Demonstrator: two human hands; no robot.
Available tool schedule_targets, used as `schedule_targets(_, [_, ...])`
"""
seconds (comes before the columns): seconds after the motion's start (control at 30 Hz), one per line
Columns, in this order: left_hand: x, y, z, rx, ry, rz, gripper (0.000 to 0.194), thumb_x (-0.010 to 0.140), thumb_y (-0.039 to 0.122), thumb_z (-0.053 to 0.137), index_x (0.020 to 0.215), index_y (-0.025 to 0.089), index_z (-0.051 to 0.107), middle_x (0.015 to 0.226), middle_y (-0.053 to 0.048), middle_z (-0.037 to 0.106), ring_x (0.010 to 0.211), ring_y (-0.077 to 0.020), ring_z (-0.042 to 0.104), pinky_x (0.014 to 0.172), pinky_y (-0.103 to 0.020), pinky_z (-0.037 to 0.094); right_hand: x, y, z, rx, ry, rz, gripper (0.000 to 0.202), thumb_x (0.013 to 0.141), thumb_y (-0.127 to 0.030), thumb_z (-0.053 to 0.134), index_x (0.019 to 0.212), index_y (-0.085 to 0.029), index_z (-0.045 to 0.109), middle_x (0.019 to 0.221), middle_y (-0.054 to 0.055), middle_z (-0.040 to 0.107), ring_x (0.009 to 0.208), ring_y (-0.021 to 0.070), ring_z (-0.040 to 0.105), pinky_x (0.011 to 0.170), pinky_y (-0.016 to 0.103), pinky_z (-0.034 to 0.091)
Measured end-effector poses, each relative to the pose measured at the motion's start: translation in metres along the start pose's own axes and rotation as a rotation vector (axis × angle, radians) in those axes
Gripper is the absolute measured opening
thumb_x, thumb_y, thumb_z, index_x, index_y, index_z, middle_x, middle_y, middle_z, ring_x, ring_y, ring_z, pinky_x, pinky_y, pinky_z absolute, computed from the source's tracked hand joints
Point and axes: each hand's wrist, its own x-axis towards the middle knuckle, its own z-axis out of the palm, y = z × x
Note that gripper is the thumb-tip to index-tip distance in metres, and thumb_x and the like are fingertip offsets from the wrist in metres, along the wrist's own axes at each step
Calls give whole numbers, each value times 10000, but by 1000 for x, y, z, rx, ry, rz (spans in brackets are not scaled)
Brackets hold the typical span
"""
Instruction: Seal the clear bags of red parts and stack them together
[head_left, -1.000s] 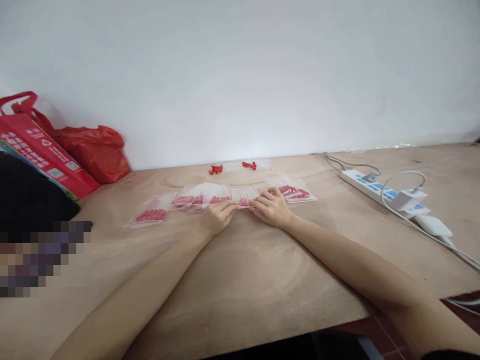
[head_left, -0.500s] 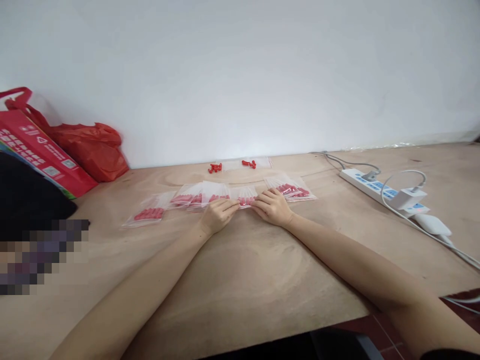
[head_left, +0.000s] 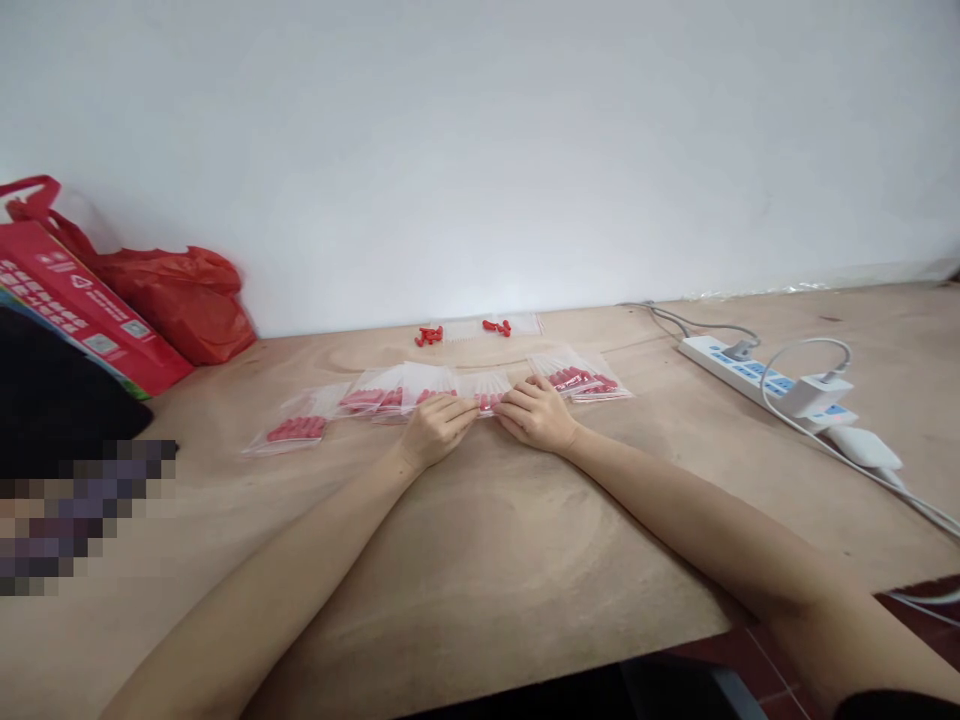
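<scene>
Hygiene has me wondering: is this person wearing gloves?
No, the left hand and the right hand at the clear bag of red pieces both show bare skin.

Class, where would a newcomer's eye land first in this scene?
Likely on the left hand and right hand, nearly meeting at a small clear bag of red pieces near mid-picture. Next, probably the red plastic bag at far left; then the white power strip at right.

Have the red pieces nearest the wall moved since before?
No; against the white power strip, the red pieces nearest the wall show no visible shift.
</scene>
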Motion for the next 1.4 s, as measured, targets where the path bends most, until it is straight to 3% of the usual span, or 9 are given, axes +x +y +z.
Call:
schedule_targets(0.23, [-1,0,1,-8,17,-28,122,774,110,490,847,152,579,869,-33,640,782,-128,580,702,-261,478,3,-2,2,-8,49,-6,173,826,-240,441,766,-193,596,692,-1,588,703,115,440,666,287,253])
schedule_targets(0.53, [-2,-1,-3,-10,39,-81,106,772,129,510,846,156,581,842,-31,641,759,-122,588,690,-253,490,-15,11,-3,22,-17,84,203,834,-193,406,758,-180,594,705,7,592,635,85,463,577,237,260])
schedule_targets(0.77, [-2,-2,-1,-33,35,-43,107,764,113,517,838,157,580,847,-27,643,763,-125,589,684,-265,491,-14,9,-3,23,6,72,174,823,-193,426,765,-182,589,706,-1,598,646,88,476,549,228,263])
schedule_targets(1.03, [4,5,1,-33,72,-114,123,765,134,519,871,157,576,825,-30,638,772,-128,588,689,-259,491,-13,10,-5,8,-10,88,195,834,-199,409,752,-173,584,686,12,581,654,95,454,557,235,257])
schedule_targets(1.4, [20,8,10,78,52,75,87,765,132,506,822,142,572,825,-26,638,739,-131,576,642,-266,460,-6,4,-4,-43,-10,8,215,832,-201,395,711,-156,567,639,16,544,618,101,411,544,258,204])
